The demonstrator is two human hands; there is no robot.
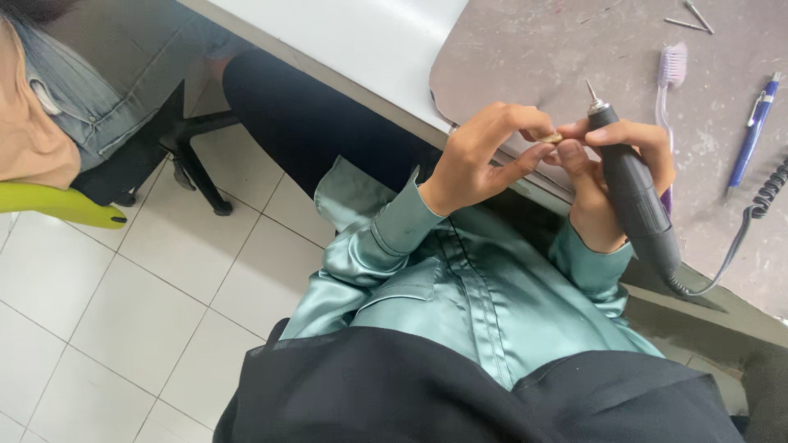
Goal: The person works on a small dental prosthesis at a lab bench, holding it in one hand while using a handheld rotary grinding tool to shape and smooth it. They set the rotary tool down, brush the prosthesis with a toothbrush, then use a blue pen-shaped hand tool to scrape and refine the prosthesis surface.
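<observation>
My left hand (484, 156) pinches a small tan piece (552, 138) between thumb and fingertips, just off the table's edge. My right hand (611, 176) grips a black rotary tool handpiece (636, 201), its thin metal bit (591, 90) pointing up and away. The right thumb also touches the small piece. A coiled black cord (759, 201) runs from the tool's rear over the table. Both sleeves are shiny teal.
A grey mat (574, 41) on the white table (361, 41) carries a purple toothbrush (669, 78), a blue pen (753, 131) and two loose metal bits (689, 18). At left sit a seated person in denim (98, 74), a black chair base (193, 156) and a lime-green seat edge (57, 205) over white floor tiles.
</observation>
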